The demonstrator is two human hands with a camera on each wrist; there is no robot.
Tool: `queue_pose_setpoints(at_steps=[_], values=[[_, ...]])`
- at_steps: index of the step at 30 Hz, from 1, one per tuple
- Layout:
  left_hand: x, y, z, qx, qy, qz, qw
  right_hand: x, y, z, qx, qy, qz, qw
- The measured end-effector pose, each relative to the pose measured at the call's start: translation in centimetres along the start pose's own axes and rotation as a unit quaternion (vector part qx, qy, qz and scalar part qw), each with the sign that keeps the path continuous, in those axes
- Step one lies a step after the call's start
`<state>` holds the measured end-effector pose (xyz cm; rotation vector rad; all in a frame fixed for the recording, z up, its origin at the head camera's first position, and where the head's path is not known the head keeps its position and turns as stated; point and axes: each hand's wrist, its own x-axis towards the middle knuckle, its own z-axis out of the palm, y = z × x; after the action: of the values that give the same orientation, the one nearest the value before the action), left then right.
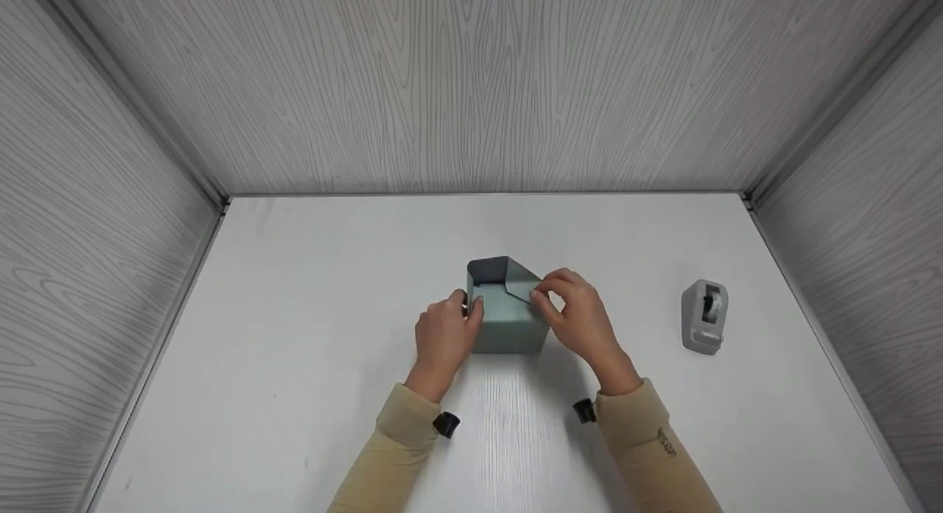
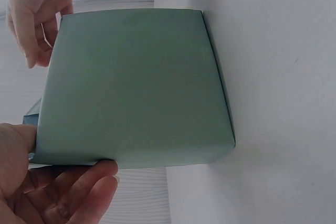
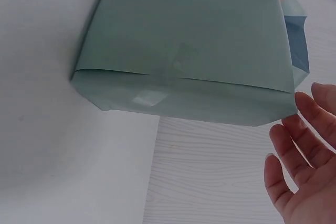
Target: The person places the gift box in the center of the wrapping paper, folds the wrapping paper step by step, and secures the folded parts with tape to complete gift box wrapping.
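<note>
A green paper package [image 1: 508, 329], shaped like a box, stands on the table with its top end partly unfolded. A dark hollow shows at the back left of that end, and a folded paper flap [image 1: 521, 278] slants over the right side. My left hand [image 1: 445, 329] grips the package's left side, thumb on the near top edge and fingers along the side. At the top right, my right hand [image 1: 582, 314] pinches the flap's edge between thumb and forefinger, its other fingers spread. Clear tape [image 3: 149, 97] crosses a seam on the package's right side.
A grey tape dispenser [image 1: 704, 318] stands on the white table [image 1: 309, 277], well to the right of the package. Grey wood-grained panels [image 1: 471, 85] wall the table at the back and on both sides.
</note>
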<state>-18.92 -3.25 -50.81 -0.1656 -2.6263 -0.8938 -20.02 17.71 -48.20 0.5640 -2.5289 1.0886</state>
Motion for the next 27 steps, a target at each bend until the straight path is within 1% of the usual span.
queue_pose_setpoints(at_steps=[5,10,13,16,20,22,24,27], values=[[0.0,0.0,0.1,-0.005,0.000,-0.001,1.0000,-1.0,-0.1,0.7,-0.059,-0.010,-0.063,0.9962],[0.1,0.0,0.1,-0.011,0.000,-0.006,0.9999,-1.4,0.0,1.0,-0.102,-0.003,-0.091,0.9906],[0.1,0.1,0.1,-0.018,-0.003,-0.012,0.9998,-1.7,0.1,1.1,-0.123,-0.001,-0.094,0.9880],[0.0,0.1,-0.1,-0.034,-0.020,-0.021,0.9990,-2.0,0.2,1.2,-0.133,-0.002,-0.090,0.9870],[-0.3,0.1,-0.4,-0.061,-0.052,-0.030,0.9964,-2.3,0.3,1.2,-0.125,0.000,-0.086,0.9884],[-0.6,0.1,-0.7,-0.076,-0.059,-0.033,0.9949,-2.5,0.3,1.2,-0.118,0.001,-0.084,0.9894],[-0.8,0.1,-0.9,-0.091,-0.053,-0.033,0.9939,-2.5,0.4,1.2,-0.112,-0.001,-0.079,0.9905],[-1.1,0.0,-1.1,-0.117,-0.023,-0.028,0.9925,-2.6,0.4,1.3,-0.107,-0.003,-0.069,0.9918]])
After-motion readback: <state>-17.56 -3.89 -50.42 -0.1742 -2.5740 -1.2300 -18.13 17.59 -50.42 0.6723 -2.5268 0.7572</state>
